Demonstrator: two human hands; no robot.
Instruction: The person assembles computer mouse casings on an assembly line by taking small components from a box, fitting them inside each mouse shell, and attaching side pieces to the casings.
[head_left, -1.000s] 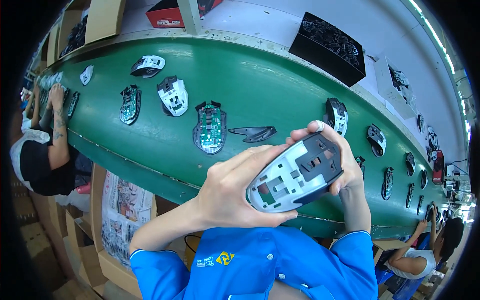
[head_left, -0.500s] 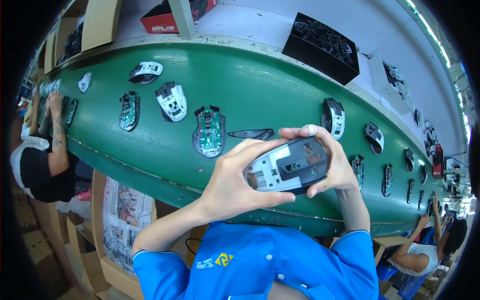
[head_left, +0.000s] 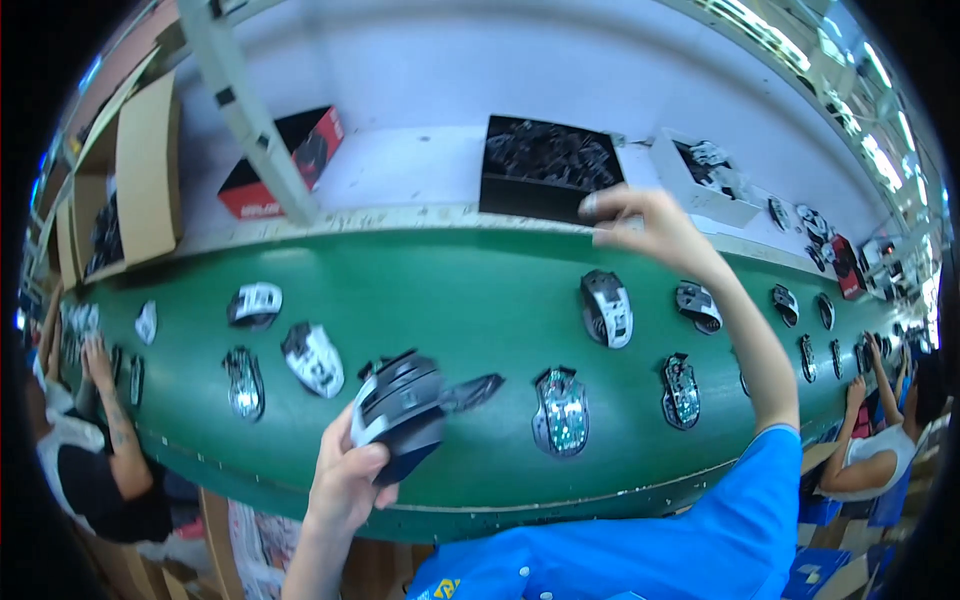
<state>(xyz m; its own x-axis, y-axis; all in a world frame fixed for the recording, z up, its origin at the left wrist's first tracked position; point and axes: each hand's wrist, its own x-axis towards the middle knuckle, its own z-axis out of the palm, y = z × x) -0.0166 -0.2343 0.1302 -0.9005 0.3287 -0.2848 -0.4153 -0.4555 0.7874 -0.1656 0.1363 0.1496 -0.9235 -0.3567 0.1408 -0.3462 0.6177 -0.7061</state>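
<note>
Green is the counter (head_left: 450,290), and above its near edge the left hand (head_left: 338,485) holds a dark mouse shell (head_left: 402,395); this grip pinches the shell, with the thumb on its lower side. Perhaps it is held so in order that the top remains uncovered. The right hand (head_left: 650,225) is raised past the far edge, before the black box (head_left: 525,200); its grip is spread, and nothing can be seen in it. White-and-black shells (head_left: 607,310) lie toward the far edge and circuit boards (head_left: 562,412) toward the near edge, probably to keep the two kinds separate.

The left fingers under the shell are mostly hidden, and the shell partly covers a black side piece (head_left: 472,392). The right hand is blurred, so whether it touches the box cannot be told.
</note>
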